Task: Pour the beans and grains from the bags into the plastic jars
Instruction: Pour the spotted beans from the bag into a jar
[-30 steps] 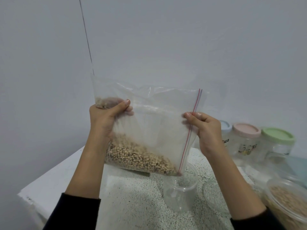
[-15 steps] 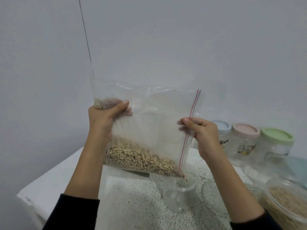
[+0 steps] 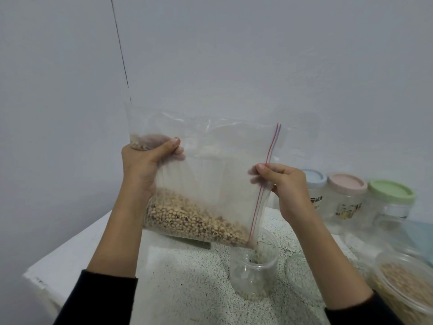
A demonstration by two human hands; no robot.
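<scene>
bag: a clear zip bag [image 3: 210,165] is being held up in the air above the table, tipped so its red-and-blue zip edge is running down the right side and its low right corner is hanging at the mouth of the open jar.
beans: pale black-eyed beans [image 3: 187,219] are lying heaped along the bag's lower edge, sloping down to that corner; a few are sitting bunched in the top left corner by the left hand, and some blurred ones are showing at the jar's mouth.
open jar: a clear plastic jar [image 3: 253,270] is standing upright and lidless on the table, right under the bag's corner.
left hand: the left hand [image 3: 145,165] is gripping the bag's upper left part, thumb pressing over bunched plastic.
right hand: the right hand [image 3: 283,184] is pinching the zip edge midway down, fingers curled round it.
table: a speckled table [image 3: 187,289] with a white near-left edge is carrying everything.
far right: three lidded jars are standing in a row by the wall, with a blue lid [image 3: 312,177], a pink lid [image 3: 346,182] and a green lid [image 3: 391,192].
near right: a clear tub [image 3: 403,289] holding grain is sitting at the frame's edge, with a clear lid [image 3: 302,275] lying between it and the open jar.
</scene>
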